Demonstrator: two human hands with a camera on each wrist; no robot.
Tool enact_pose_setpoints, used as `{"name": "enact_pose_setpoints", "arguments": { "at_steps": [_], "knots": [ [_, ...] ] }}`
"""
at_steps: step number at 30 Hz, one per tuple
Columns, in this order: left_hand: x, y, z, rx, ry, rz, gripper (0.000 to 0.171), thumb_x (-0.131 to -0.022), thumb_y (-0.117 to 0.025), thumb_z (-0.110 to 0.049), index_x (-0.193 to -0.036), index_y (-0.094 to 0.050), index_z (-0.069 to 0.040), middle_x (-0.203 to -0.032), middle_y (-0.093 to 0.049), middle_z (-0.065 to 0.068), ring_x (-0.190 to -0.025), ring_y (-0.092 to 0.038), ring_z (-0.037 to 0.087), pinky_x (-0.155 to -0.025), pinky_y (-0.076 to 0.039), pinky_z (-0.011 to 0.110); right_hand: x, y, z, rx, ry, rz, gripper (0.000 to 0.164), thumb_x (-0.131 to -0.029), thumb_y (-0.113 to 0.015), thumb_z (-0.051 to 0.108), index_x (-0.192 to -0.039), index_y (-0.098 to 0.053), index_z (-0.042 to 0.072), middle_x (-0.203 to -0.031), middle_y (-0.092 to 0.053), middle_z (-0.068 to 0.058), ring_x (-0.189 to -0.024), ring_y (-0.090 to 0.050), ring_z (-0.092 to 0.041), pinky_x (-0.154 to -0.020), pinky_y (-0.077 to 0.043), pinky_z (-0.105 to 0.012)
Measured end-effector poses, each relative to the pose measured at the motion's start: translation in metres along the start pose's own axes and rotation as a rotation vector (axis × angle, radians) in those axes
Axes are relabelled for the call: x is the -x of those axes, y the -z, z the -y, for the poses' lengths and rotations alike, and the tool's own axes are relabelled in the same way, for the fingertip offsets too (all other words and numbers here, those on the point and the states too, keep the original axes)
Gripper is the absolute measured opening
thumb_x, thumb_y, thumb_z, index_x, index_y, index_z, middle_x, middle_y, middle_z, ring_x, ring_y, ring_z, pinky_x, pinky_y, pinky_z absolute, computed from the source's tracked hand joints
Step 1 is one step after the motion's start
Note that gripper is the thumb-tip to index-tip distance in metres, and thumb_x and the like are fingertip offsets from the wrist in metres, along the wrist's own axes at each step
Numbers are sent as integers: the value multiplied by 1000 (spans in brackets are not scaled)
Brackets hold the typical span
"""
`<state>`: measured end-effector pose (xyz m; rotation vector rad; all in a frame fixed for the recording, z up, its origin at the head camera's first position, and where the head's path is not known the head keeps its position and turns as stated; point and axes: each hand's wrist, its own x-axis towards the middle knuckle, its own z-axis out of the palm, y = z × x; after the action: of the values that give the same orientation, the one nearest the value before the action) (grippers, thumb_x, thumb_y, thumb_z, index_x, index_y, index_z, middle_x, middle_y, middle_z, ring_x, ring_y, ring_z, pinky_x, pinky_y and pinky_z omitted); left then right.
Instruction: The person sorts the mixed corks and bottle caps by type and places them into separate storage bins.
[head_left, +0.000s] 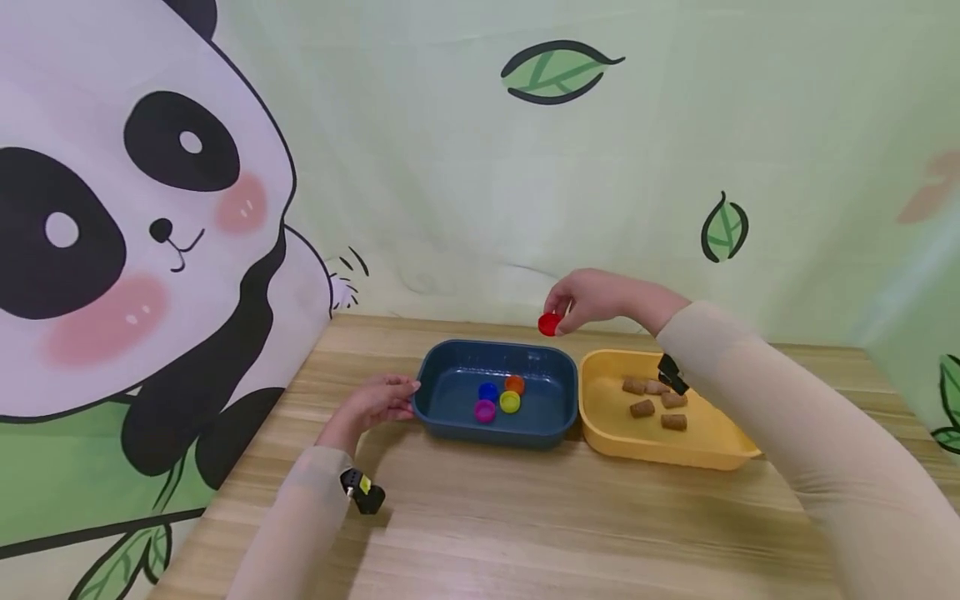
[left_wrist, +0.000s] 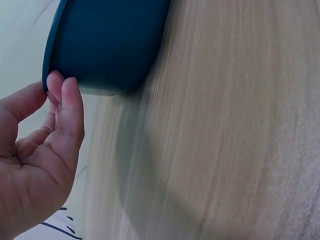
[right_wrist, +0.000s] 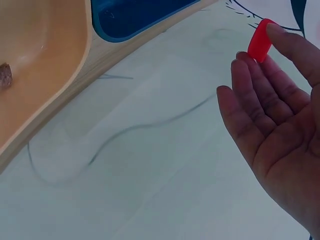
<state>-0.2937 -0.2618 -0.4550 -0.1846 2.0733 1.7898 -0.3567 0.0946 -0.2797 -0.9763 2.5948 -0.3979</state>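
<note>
My right hand (head_left: 592,296) pinches a red bottle cap (head_left: 550,324) between thumb and fingertips, raised above the back edge of the dark blue tray. The right wrist view shows that red cap (right_wrist: 260,41) on edge, with the thumb on one side. My left hand (head_left: 377,400) grips the left rim of the blue tray (head_left: 495,435); in the left wrist view the thumb meets the tray's rim (left_wrist: 48,55) and fingertips press below it. Inside the tray lie a blue cap (head_left: 488,391), an orange cap (head_left: 514,384), a yellow cap (head_left: 510,402) and a pink cap (head_left: 484,410).
A yellow tray (head_left: 660,454) stands right beside the blue one and holds several brown corks (head_left: 673,422). My right forearm (head_left: 780,417) passes over its right part. Behind the wooden table (head_left: 480,525) hangs a printed cloth (head_left: 420,167) with a panda and leaves.
</note>
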Motion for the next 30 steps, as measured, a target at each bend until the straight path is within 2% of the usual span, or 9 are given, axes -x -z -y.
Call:
{"name": "enact_pose_setpoints", "arguments": {
  "at_steps": [4,11,18,24,30],
  "knots": [
    [-2,1,0,-16,-1,-2,29,-107,-53,-16,-123,-53,8,-75,-62,-3,-69,-62,6,-66,-60,17,-14,-4,1,12,-30,-12,32,-92,-74,13,-120,-68,-2,-114,-72,-18,-100,-64,-27,-92,-58,-37],
    [-4,3,-3,-17,-4,-12,25,-107,-53,-16,-120,-54,6,-75,-62,-3,-68,-61,5,-65,-59,16,-39,-19,2,-22,-69,-24,31,-93,-74,12,-120,-68,-1,-116,-72,-18,-103,-64,-28,-96,-57,-37],
    [-3,1,-2,-30,8,-4,28,-107,-53,-16,-122,-54,8,-76,-63,-4,-69,-62,5,-66,-59,16,-58,-45,-1,-21,-62,21,33,-92,-76,13,-121,-69,-2,-112,-74,-17,-97,-65,-25,-95,-58,-34],
    [-4,1,-2,-37,9,-18,26,-107,-52,-16,-120,-54,6,-76,-62,-3,-69,-61,6,-66,-59,16,-71,-59,2,-39,-66,14,32,-92,-75,12,-121,-70,-1,-115,-73,-17,-99,-65,-26,-98,-58,-37],
    [-5,2,3,-37,16,-16,27,-107,-53,-16,-120,-55,7,-76,-63,-3,-69,-61,6,-66,-59,16,-83,-74,6,33,-81,54,33,-93,-75,16,-122,-70,2,-121,-71,-16,-101,-63,-26,-99,-57,-37]
  ]
}}
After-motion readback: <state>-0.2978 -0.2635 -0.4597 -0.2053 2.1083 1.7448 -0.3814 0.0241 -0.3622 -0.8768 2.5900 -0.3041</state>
